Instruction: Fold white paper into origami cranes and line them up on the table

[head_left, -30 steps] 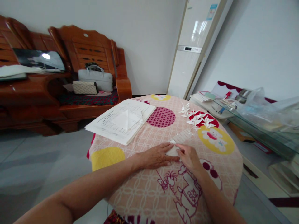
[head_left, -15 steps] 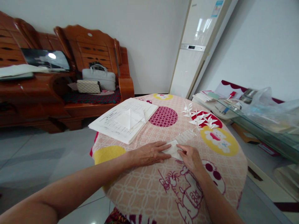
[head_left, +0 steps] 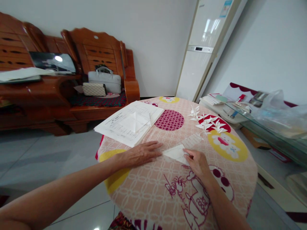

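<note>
Round table [head_left: 242, 188] under a pink patterned cloth [head_left: 144, 195], grey tiled floor [head_left: 48, 166] around it. Near the middle, right hand [head_left: 198, 161] with fingertips [head_left: 186, 155] down on the near right corner of a folded white paper [head_left: 176, 152]. Pinched or only pressed flat, cannot tell from this angle. Paper flat on the cloth as a shallow triangle, tip pointing left. Left hand [head_left: 141, 153] spread palm down on the cloth just left of the paper, fingers straight and together, their ends close to the left tip but apparently not on it. Nothing held.

Just beyond the paper, to the far right, a small printed strip [head_left: 193, 139], touching its far edge or nearly so. Farther off, a cluster of white cranes [head_left: 207, 122]. Far left on the table, a stack [head_left: 115, 126] of printed sheets, seemingly past the rim, with another folded triangle [head_left: 135, 121] on top. Behind, a wooden bench [head_left: 100, 41] with two bags [head_left: 105, 81]. Tall white air conditioner [head_left: 200, 54] in the corner. Glass shelf [head_left: 275, 134] with clutter at right.

Risks, as a judgement:
- Paper held at one corner only, so likely to pivot or slide on the soft cloth under any sideways push, throwing a crease off line.
- Cloth loose enough to bunch under the left palm.
- Strip close enough to be caught and dragged along.
- Stack apt to slip off with any tug on the cloth.
</note>
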`<state>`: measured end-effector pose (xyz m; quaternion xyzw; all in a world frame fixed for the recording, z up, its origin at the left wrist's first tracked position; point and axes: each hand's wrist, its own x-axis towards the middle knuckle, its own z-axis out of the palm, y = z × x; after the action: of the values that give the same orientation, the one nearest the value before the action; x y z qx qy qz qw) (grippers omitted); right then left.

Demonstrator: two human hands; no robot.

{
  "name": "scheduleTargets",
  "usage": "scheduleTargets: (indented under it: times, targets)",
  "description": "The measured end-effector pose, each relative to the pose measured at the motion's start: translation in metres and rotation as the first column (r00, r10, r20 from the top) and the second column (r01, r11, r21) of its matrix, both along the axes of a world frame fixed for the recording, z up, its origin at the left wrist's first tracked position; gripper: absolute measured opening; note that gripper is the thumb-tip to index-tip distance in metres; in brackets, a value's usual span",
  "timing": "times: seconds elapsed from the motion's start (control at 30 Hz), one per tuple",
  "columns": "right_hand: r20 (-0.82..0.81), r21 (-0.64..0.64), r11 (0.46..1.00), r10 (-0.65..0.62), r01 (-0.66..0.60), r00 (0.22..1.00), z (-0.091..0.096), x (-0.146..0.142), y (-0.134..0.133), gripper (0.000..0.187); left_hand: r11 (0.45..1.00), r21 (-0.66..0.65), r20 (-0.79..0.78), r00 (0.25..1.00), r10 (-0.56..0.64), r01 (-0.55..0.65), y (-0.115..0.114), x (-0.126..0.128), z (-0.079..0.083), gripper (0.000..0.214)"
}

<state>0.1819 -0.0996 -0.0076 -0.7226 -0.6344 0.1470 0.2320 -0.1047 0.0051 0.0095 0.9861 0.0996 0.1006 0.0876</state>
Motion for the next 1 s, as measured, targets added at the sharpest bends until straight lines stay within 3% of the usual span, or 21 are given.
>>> scheduleTargets:
  times: [0.17,0.27,0.33,0.47,0.6,0.7,0.83,0.9,1.0]
  targets:
    - [-0.038,0.038,0.998,-0.043,0.044,0.998,0.0,-0.003,-0.001,0.037,0.981,-0.127,0.082,0.984,0.159,-0.148,0.001,0.01,0.009,0.023]
    - [-0.094,0.024,0.994,-0.102,0.105,0.99,0.003,-0.004,0.002,0.037,0.915,-0.253,0.16,0.92,0.359,-0.313,0.002,0.038,0.013,0.026]
    - [-0.121,-0.016,0.992,-0.128,0.127,0.984,0.006,-0.002,0.007,0.038,0.876,-0.32,0.098,0.907,0.409,-0.36,0.001,0.06,0.013,0.03]
    - [-0.156,-0.134,0.984,-0.14,0.119,0.978,0.013,0.007,0.02,0.029,0.872,-0.254,-0.052,0.906,0.419,-0.418,-0.001,0.096,0.008,0.039]
    - [-0.146,-0.185,0.978,-0.125,0.098,0.981,0.019,0.012,0.031,0.019,0.838,-0.247,-0.107,0.873,0.475,-0.486,0.0,0.112,0.006,0.051]
    - [-0.253,-0.221,0.973,-0.126,0.069,0.959,0.02,0.013,0.037,0.013,0.81,-0.313,-0.141,0.867,0.477,-0.496,0.003,0.115,0.007,0.048]
    - [-0.49,-0.277,0.961,-0.156,0.016,0.857,0.021,0.014,0.039,0.012,0.772,-0.417,-0.153,0.875,0.46,-0.479,0.009,0.113,0.007,0.031]
    - [-0.564,-0.243,0.969,-0.113,-0.034,0.818,0.024,0.015,0.038,0.014,0.743,-0.492,-0.123,0.881,0.457,-0.454,0.012,0.111,0.004,0.022]
    - [-0.566,-0.11,0.987,0.035,-0.118,0.824,0.03,0.017,0.036,0.021,0.661,-0.673,-0.025,0.903,0.428,-0.332,0.016,0.109,0.0,0.018]
